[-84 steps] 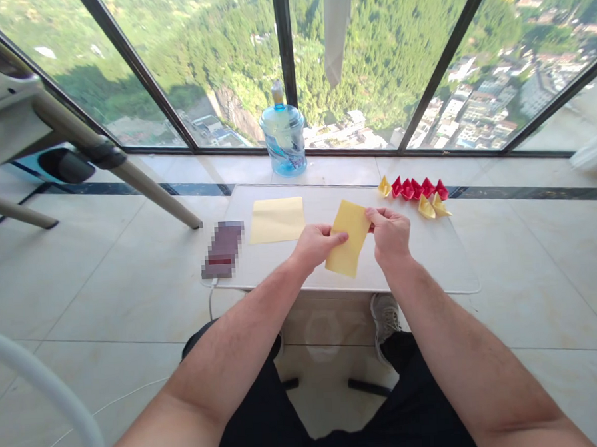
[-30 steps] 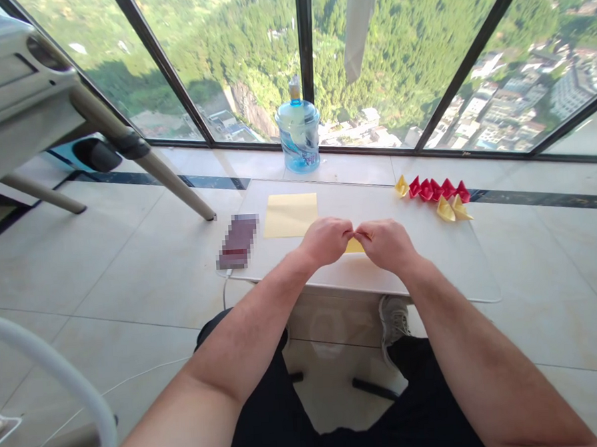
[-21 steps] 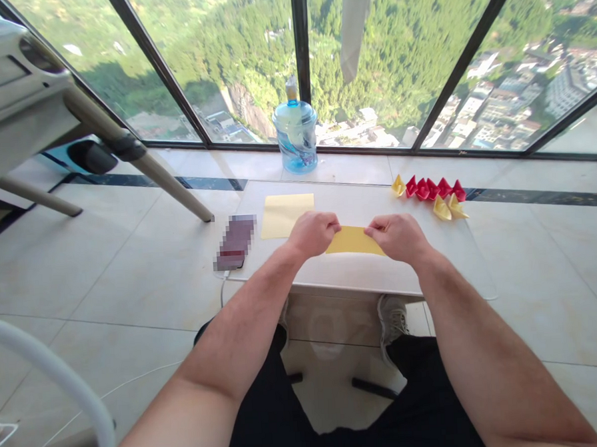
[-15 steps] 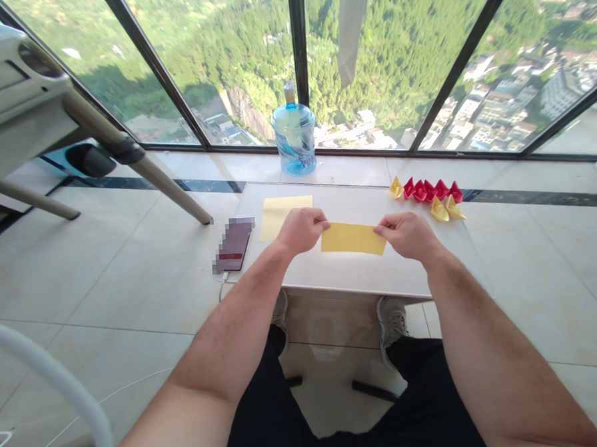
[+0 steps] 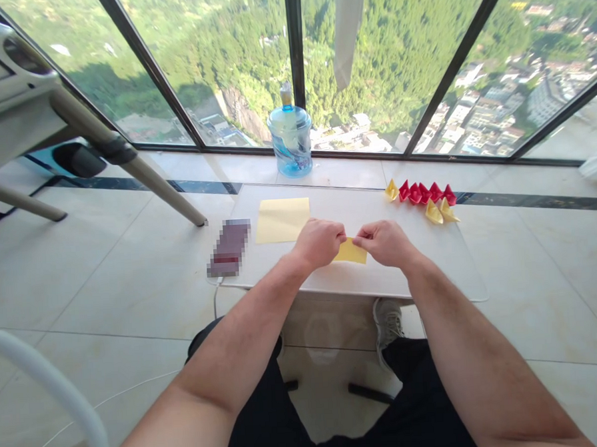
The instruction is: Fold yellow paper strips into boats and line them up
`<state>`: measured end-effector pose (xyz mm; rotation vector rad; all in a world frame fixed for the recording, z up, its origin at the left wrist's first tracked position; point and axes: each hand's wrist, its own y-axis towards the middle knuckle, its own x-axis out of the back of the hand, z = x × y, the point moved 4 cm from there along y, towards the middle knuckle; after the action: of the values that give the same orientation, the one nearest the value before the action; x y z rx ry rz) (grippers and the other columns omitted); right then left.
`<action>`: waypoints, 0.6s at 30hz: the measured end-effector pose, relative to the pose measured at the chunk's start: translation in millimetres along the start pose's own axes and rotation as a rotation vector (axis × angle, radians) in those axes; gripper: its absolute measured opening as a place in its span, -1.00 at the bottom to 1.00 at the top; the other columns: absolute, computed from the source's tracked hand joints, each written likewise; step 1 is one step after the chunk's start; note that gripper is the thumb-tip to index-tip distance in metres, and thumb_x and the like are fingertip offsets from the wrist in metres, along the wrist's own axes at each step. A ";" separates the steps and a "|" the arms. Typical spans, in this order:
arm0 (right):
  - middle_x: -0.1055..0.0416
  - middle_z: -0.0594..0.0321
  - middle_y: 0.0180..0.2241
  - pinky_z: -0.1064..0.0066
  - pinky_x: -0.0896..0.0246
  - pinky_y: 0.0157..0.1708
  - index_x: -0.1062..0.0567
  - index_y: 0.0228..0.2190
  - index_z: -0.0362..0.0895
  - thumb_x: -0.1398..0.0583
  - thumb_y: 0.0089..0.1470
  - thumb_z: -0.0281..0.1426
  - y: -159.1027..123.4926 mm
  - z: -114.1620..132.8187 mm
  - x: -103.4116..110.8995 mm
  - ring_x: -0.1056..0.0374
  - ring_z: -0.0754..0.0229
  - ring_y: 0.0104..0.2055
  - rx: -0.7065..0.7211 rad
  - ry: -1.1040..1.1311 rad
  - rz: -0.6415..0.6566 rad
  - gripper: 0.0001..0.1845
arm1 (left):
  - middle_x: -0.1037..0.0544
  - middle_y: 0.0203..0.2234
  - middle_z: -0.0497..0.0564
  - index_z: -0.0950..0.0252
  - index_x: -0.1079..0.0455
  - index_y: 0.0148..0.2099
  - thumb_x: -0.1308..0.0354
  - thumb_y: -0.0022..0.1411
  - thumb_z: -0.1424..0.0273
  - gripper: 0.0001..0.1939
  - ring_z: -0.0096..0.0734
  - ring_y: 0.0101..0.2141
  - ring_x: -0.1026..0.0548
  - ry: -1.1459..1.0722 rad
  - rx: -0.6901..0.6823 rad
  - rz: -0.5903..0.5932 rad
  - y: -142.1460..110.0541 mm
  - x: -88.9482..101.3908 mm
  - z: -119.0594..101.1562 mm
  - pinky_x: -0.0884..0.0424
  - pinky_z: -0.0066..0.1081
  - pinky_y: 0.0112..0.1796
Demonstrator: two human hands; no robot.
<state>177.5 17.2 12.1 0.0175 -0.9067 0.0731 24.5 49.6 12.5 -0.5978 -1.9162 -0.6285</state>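
Between my two hands is a small piece of yellow paper [image 5: 353,252], pinched along its upper edge above the low white table [image 5: 261,269]. My left hand [image 5: 321,241] is closed on its left part and covers some of it. My right hand [image 5: 385,243] grips the top right with thumb and fingers, close to the left hand's fingertips. To the left lies a pale yellow sheet [image 5: 282,219], flat on the table. Folded red paper boats [image 5: 426,193] stand in a row at the table's back right, with yellow paper boats [image 5: 434,212] beside them.
A phone [image 5: 228,247] with a cable lies at the table's left edge. Behind the table, a blue water jug [image 5: 291,144] stands by the window. A metal-legged piece of furniture [image 5: 140,168] is at the left, and a white curved tube [image 5: 51,376] at lower left.
My hands have come closer together. The yellow paper, stretched out as a long rectangle before, now shows about half as wide between them. The pale sheet is less covered by my left hand.
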 end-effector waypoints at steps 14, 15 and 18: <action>-0.46 0.28 -0.54 0.46 -0.11 -0.53 -0.60 -0.35 -0.17 -0.31 -0.09 -0.10 -2.1 -12.6 -2.3 -0.29 0.25 -0.50 -0.061 0.321 -0.024 -0.61 | -0.62 -0.49 0.00 0.27 -0.59 -0.32 -0.14 0.21 0.34 -0.79 -0.37 -0.43 -0.50 -0.295 0.208 -0.002 -1.7 4.8 20.1 -0.37 -0.43 -0.35; -0.37 0.32 -0.62 0.46 -0.04 -0.58 -0.57 -0.48 -0.17 -0.28 -0.06 -0.10 -1.6 -12.3 -7.1 -0.23 0.28 -0.55 -0.091 0.319 -0.023 -0.64 | -0.61 -0.49 -0.01 0.28 -0.59 -0.32 -0.14 0.21 0.33 -0.79 -0.38 -0.43 -0.50 -0.314 0.207 0.005 -1.0 3.1 18.1 -0.37 -0.44 -0.36; -0.30 0.36 -0.66 0.47 0.01 -0.63 -0.48 -0.59 -0.15 -0.26 -0.07 -0.14 0.2 -20.5 -15.5 -0.19 0.30 -0.59 -0.178 0.402 -0.022 -0.68 | -0.62 -0.47 -0.01 0.28 -0.58 -0.31 -0.14 0.21 0.35 -0.80 -0.39 -0.44 -0.49 -0.313 0.222 0.029 -1.4 0.6 23.4 -0.36 -0.44 -0.36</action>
<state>184.1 17.5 -12.7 -0.1485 -0.5081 -0.0252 8.0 64.0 4.2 -0.6066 -2.2283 -0.3084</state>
